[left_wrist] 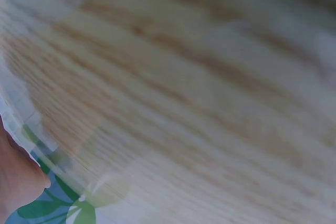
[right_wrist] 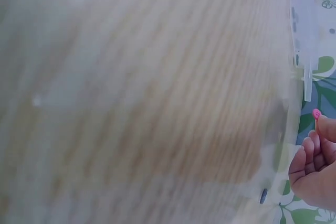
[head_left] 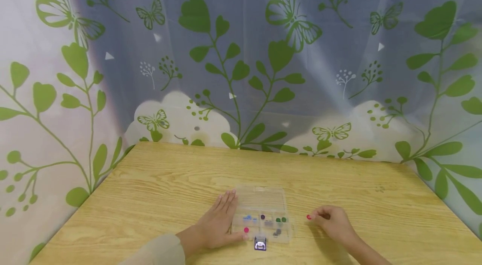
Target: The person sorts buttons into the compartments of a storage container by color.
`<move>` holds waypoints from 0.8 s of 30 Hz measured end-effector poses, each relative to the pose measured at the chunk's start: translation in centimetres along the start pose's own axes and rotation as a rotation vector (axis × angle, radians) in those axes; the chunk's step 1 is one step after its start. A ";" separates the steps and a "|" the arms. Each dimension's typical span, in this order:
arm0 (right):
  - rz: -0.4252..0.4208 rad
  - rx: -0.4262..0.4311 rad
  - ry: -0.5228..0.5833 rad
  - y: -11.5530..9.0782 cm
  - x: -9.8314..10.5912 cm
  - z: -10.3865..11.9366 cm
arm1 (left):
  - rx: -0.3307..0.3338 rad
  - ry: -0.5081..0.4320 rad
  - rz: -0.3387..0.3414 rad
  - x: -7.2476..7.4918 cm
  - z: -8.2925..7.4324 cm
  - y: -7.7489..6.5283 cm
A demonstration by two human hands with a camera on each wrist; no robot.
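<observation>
A clear plastic compartment box point(head_left: 287, 231) lies on the table with its lid point(head_left: 260, 199) folded back. My left hand point(head_left: 220, 223) rests flat beside it, fingers straight, thumb reaching along its front left corner. To the right of the box, my right hand point(head_left: 335, 222) pinches a small pinkish-red button point(right_wrist: 316, 114) between thumb and fingertip, above the table. Inside the box are blue buttons point(head_left: 249, 217), a dark purple button point(head_left: 262, 217), green buttons point(head_left: 284, 219), grey buttons point(head_left: 278, 231) and one pink button point(head_left: 246, 230), in separate compartments.
A purple-edged clasp point(head_left: 260, 243) juts from the box's front edge. Several small pale pieces point(head_left: 379, 189) lie on the wooden table point(head_left: 180, 173) toward the right. A leaf-and-butterfly patterned curtain point(head_left: 241, 47) hangs behind the table and at both sides.
</observation>
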State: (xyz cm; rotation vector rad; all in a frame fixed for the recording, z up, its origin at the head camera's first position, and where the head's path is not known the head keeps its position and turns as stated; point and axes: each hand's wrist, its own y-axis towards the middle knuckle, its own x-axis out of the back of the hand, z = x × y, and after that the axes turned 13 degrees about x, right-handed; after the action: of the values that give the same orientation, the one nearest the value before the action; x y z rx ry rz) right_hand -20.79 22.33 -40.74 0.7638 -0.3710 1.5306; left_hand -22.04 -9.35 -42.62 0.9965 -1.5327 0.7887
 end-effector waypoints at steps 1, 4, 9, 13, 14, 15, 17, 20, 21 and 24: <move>-0.001 -0.003 0.004 0.0 0.0 0.1 | -0.001 0.001 -0.001 0.0 0.0 0.0; 0.004 -0.006 0.023 0.0 -0.1 0.4 | -0.005 -0.001 -0.011 -0.1 0.0 0.0; 0.014 -0.002 0.032 0.0 -0.2 0.5 | -0.010 0.009 -0.025 -0.2 0.1 0.0; 0.004 -0.005 0.021 0.1 -0.6 0.6 | -0.006 0.006 -0.017 -0.3 0.1 0.1; 0.001 -0.006 0.022 0.2 -0.6 0.7 | -0.004 0.004 -0.013 -0.3 0.1 0.1; -0.004 -0.001 0.022 0.2 -0.7 0.7 | -0.002 0.002 -0.010 -0.2 0.1 0.1; -0.005 -0.003 0.026 0.2 -0.9 0.9 | 0.003 0.007 -0.005 -0.2 0.0 0.1; 0.005 -0.002 0.045 0.3 -1.1 1.3 | 0.004 0.013 -0.006 -0.1 0.0 0.1; 0.008 -0.005 0.049 0.3 -1.2 1.4 | 0.004 0.015 -0.007 -0.1 0.0 0.1; 0.013 0.005 0.064 0.3 -1.4 1.8 | 0.005 0.009 -0.006 -0.1 0.0 0.1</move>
State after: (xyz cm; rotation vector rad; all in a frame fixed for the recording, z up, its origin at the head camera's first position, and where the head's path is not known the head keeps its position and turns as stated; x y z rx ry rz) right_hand -20.75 20.09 -40.28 0.7159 -0.3252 1.5645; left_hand -22.14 -9.29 -42.74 0.9999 -1.5199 0.7922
